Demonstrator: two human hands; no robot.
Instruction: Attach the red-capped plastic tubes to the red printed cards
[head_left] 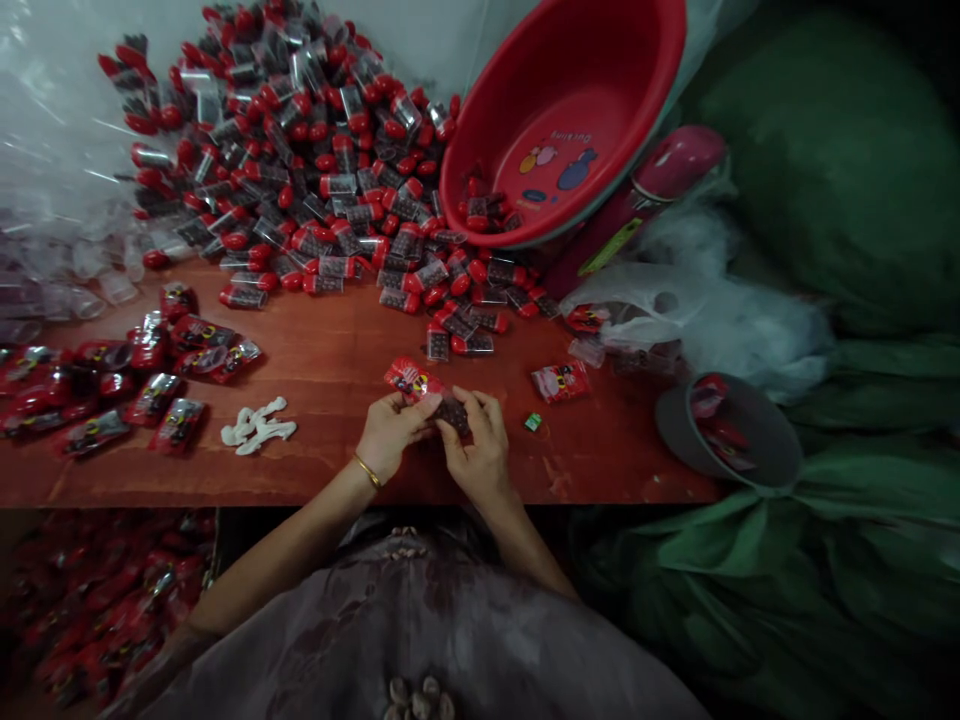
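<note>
Red packet [411, 380] pinched between both hands [391, 436].

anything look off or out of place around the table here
The red basin tilts steeply, with a few red-capped tubes at its low side. The grey bowl seems to overhang the table at right, so it could tip. No clear damage shows.

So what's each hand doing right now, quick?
Left hand: closed, pinching the red packet.
Right hand: closed, pinching the dark piece next to it.
</note>
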